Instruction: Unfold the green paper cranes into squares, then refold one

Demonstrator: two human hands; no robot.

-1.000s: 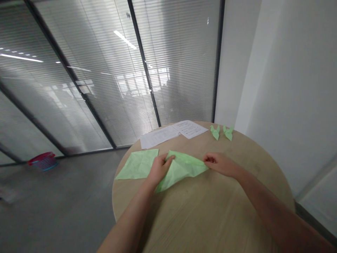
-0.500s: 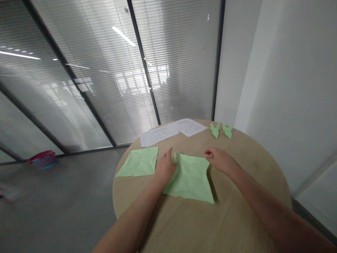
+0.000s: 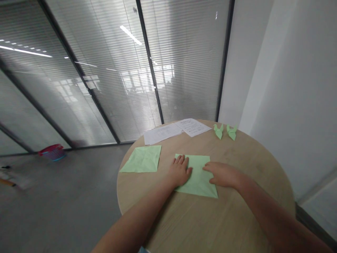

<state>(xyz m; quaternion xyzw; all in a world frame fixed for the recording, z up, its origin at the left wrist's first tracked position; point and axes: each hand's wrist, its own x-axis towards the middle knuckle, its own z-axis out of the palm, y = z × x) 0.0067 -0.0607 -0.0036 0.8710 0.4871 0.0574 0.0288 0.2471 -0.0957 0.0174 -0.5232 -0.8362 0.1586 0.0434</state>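
A creased light green sheet of paper (image 3: 198, 181) lies flat on the round wooden table in front of me. My left hand (image 3: 180, 171) rests on its left part, palm down with the fingers spread. On the right part of the same sheet sits my right hand (image 3: 219, 174), its fingers stretched out and the thumb apart. Neither hand grips anything. To the left, apart from my hands, lies a second green sheet of paper (image 3: 142, 160) with fold lines.
Two small folded green paper figures (image 3: 218, 131) stand at the table's back right. White printed sheets (image 3: 193, 127) lie along the back edge of the table (image 3: 250, 207). A red and blue basket (image 3: 54, 153) sits on the floor by the glass wall. A white wall (image 3: 297, 105) rises at right.
The green sheet, lifted and bent before, now lies flatter. My left hand has come down onto it. My right hand has moved from its far corner onto its right side and opened.
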